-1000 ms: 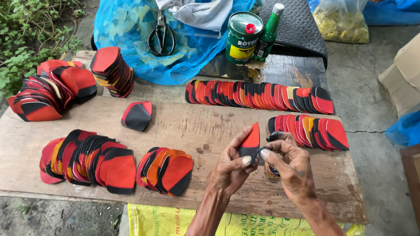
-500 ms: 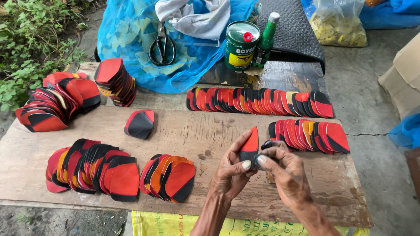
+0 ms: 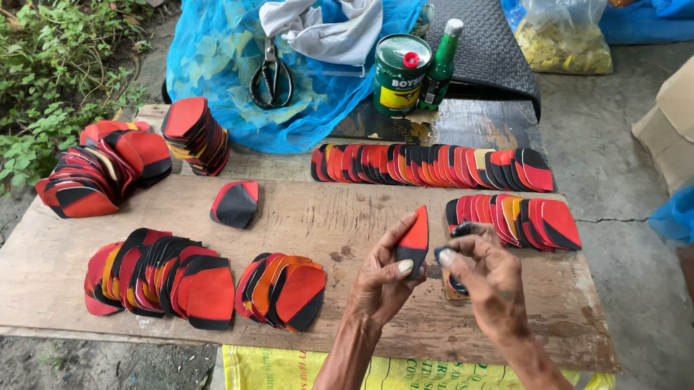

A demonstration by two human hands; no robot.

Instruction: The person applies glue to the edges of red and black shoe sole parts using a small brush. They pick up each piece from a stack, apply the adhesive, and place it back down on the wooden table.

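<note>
1. Hands meet low over the worktop (image 3: pixel 300 222): the left hand (image 3: pixel 380 281) has its fingers closed on a red-and-black piece (image 3: pixel 414 243), held upright on edge with its point up.
2. The right hand (image 3: pixel 489 279) pinches a small dark thing (image 3: pixel 457 256) between thumb and fingers, just beside the piece; what that thing is cannot be told.
3. Done, as far as it shows: two long rows (image 3: pixel 433 165) of overlapped pieces lie at the far right of the worktop, the nearer row (image 3: pixel 517 221) ending just beyond the hands. I judge these to be the worked ones, though the pictures do not prove it.
4. Left, by the same judgement: fanned stacks (image 3: pixel 163 278) and a smaller fan (image 3: pixel 285 291) near the front edge, heaps (image 3: pixel 97 174) at the far left, a tall stack (image 3: pixel 195 136), and one lone piece (image 3: pixel 237 204) in the middle. That is a good share, so the work looks roughly midway.
5. Beyond the worktop: scissors (image 3: pixel 273 75) on blue netting (image 3: pixel 210 51), a green can (image 3: pixel 401 75) and a green bottle (image 3: pixel 440 53) side by side.
</note>
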